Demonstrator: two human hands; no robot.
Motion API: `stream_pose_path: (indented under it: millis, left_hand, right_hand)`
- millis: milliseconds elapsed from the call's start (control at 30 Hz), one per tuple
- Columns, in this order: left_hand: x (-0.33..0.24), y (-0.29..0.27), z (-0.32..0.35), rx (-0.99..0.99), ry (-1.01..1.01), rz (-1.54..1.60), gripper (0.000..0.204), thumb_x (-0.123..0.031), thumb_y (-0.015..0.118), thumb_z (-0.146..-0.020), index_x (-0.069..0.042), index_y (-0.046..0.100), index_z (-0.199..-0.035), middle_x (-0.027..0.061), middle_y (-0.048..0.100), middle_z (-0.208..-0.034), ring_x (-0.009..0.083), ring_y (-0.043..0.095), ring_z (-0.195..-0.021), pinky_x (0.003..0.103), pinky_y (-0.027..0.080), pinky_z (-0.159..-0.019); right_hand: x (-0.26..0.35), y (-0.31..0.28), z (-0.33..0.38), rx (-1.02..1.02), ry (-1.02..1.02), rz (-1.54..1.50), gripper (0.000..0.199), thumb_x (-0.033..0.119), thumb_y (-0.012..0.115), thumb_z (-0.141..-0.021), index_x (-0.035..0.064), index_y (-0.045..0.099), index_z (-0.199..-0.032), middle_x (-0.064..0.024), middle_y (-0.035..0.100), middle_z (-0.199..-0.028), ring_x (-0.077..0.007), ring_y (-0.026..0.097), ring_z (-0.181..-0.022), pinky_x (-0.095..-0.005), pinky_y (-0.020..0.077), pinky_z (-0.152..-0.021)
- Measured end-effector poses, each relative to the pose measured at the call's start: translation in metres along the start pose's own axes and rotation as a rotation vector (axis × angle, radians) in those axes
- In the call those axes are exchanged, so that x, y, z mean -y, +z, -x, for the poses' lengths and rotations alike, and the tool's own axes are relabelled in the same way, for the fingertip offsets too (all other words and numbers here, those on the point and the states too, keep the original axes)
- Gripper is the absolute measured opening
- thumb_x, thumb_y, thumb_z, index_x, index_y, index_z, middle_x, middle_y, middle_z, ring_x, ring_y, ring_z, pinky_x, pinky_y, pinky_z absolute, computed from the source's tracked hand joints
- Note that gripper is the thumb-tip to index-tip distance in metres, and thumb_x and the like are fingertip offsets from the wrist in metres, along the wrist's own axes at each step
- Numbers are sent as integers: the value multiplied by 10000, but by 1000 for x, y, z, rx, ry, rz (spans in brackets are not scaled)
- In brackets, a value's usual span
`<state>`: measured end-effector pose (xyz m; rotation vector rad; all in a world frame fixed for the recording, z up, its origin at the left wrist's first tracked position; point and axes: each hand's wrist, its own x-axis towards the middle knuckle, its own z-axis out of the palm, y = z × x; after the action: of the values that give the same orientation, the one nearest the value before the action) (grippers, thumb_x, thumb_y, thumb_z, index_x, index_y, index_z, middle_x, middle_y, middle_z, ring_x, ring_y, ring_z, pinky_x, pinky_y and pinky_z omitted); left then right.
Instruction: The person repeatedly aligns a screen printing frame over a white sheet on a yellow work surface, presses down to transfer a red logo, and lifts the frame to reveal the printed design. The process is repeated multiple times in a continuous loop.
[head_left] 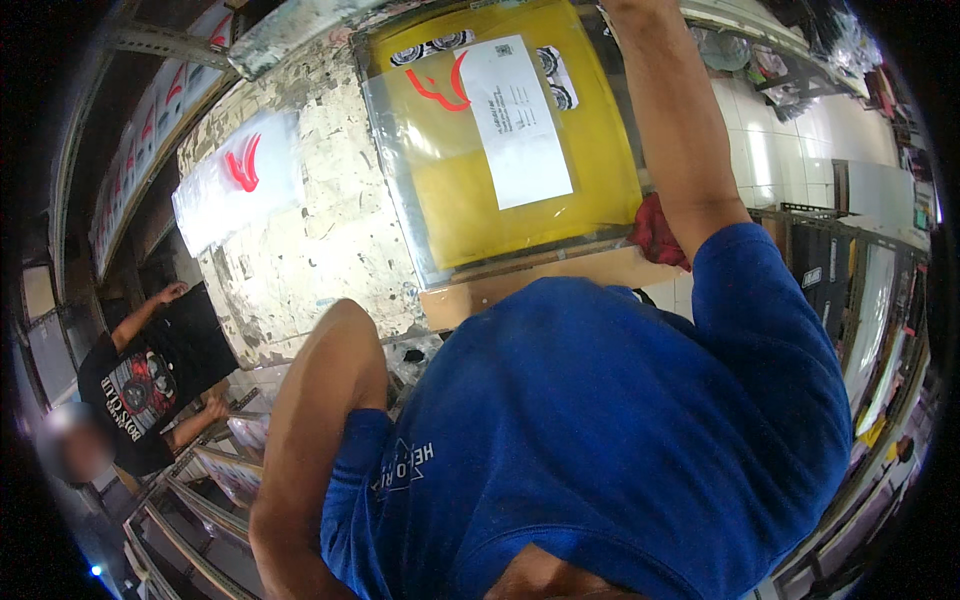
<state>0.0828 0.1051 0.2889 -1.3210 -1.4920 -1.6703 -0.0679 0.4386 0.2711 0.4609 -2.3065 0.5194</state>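
Observation:
My right forearm (685, 130) reaches up along the right side of a flat yellow panel (600, 190), and its hand is cut off by the top edge. On the panel lie a white printed paper sheet (530, 150), dark round prints (555, 78) and a clear plastic sheet (440, 190) bearing a red curved mark. My left arm (325, 370) bends at the elbow beside the worktable, and its hand is outside the picture. Left of the panel, another clear plastic sheet (240, 180) with a red mark rests on the paint-worn worktable (350, 240).
A red cloth (657, 235) sits near the panel's lower right corner. At the left, another person in a black shirt (140, 385) is beside metal racks (200, 500). Shelving (850, 230) with flat boards stands at the right. Plastic bags (790, 75) lie at upper right.

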Motion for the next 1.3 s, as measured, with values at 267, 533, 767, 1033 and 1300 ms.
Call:
stream_pose_path:
  millis: [267,533,767,1033,1300]
  left_hand:
    - [-21,13,13,180,-94,150,307,-196,622,-975,27,668,-1181,135,673,-1163,186,589,-988,314,460,-895]
    - [-33,15,10,208,-124,188,323,-219,612,-981,21,660,-1192,133,668,-1176,188,594,-1012,321,468,-884]
    - [-25,22,29,224,-168,263,338,-239,603,-985,16,654,-1201,132,664,-1188,190,599,-1033,328,475,-874]
    - [-7,14,63,160,-247,434,355,-262,593,-990,10,647,-1212,130,659,-1202,193,604,-1057,335,483,-863]
    - [138,39,182,-483,-1075,-471,496,-347,644,-976,42,602,-1281,147,630,-1266,234,576,-1165,351,480,-916]
  right_hand:
    - [10,-10,-12,82,21,42,412,314,596,-715,131,776,-1037,-180,733,-883,-369,696,-806,-432,559,-767]
    - [26,-19,-16,63,13,-12,429,312,589,-713,123,779,-1048,-138,753,-858,-290,694,-737,-376,560,-718]
    - [10,-17,3,16,-12,45,450,313,588,-710,114,771,-1070,-162,747,-862,-316,695,-754,-394,561,-735]
    - [20,-26,14,-46,-51,80,444,297,595,-699,102,768,-1058,-188,730,-865,-350,697,-797,-426,561,-764]
    - [38,-32,11,-26,2,51,430,317,627,-707,98,766,-1049,-199,722,-875,-366,693,-817,-418,559,-787]
